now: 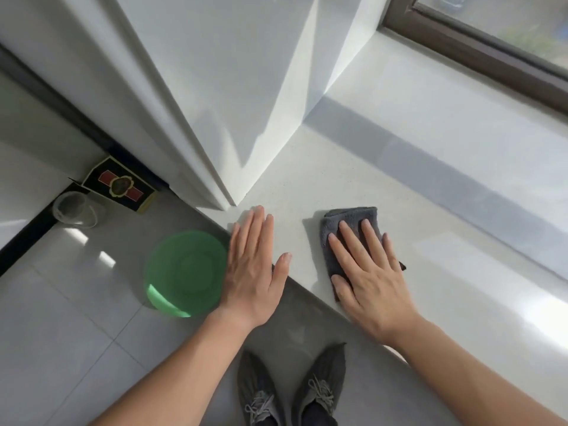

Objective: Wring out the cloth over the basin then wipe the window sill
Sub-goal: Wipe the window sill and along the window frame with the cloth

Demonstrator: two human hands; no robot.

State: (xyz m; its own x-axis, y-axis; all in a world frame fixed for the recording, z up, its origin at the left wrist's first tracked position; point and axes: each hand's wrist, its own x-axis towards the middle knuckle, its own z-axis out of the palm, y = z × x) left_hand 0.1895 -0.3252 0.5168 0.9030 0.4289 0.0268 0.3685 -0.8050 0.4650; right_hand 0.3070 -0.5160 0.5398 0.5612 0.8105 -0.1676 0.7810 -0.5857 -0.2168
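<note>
A folded grey cloth (pixel 338 224) lies flat on the white window sill (pixel 430 186) near its front edge. My right hand (pixel 368 272) presses down on the cloth with the fingers spread and covers most of it. My left hand (pixel 255 272) rests palm down on the sill's left front corner, holding nothing. A green basin (pixel 184 272) stands on the tiled floor below, just left of my left hand, which hides its right rim.
A clear plastic cup (pixel 76 210) and a dark printed box (pixel 120 186) sit on the floor by the wall at left. A white wall corner (pixel 227 118) rises behind the sill. The window frame (pixel 476 47) runs along the far side. My shoes (pixel 292 392) are below.
</note>
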